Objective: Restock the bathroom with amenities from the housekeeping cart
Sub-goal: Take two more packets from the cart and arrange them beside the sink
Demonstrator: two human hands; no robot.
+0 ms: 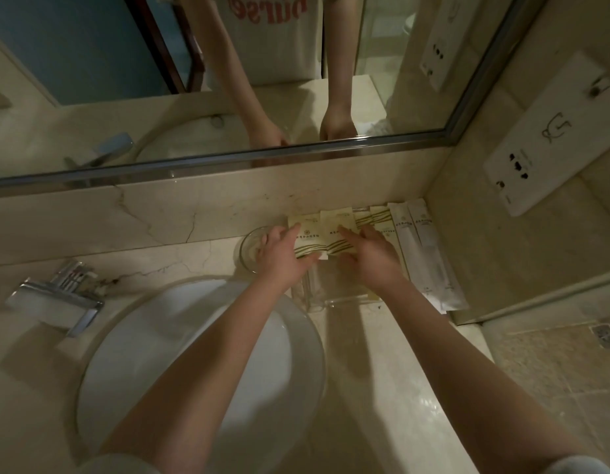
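Two cream amenity packets with green wavy lines stand against the marble backsplash. My left hand (283, 254) grips the left packet (305, 230). My right hand (368, 256) holds the right packet (336, 227). Both packets sit at the back of a clear acrylic tray (344, 299) on the counter. More striped packets (375, 217) lean behind my right hand. Two long white sachets (423, 254) lie to the right of the tray, near the corner.
A small round glass dish (250, 249) sits left of my left hand. The white basin (201, 357) and chrome tap (57, 295) fill the left. A mirror (228, 80) runs above; a wall socket plate (549, 131) is at the right.
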